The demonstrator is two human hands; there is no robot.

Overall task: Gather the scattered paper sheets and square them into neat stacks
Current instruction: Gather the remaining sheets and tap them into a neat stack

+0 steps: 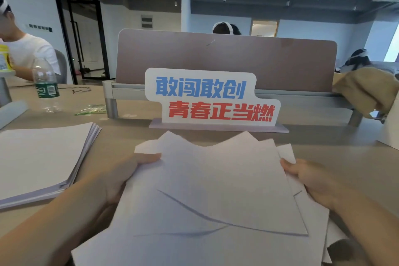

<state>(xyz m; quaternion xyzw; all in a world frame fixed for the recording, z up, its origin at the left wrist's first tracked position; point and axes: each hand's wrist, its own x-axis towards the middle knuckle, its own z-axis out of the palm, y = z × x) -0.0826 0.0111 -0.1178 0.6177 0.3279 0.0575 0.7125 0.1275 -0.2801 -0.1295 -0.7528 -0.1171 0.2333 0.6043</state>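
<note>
Left hand point(127, 173), centre-left of the frame: thumb laid on top of the loose sheets point(216, 190), fingers hidden beneath, gripping their left edge. Right hand point(313, 179), centre-right: thumb on top, fingers hidden under the right edge, gripping likewise. Bare forearms enter from the lower left and lower right corners, converging toward the middle.

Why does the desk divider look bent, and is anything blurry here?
In the head view, the wide-angle lens bows the top edge of the divider; light is soft and even, with only faint shadow creases on the loose sheets that the left hand and right hand hold; the sign reads sharply, while the water bottle at the left edge looks smeared.
</note>
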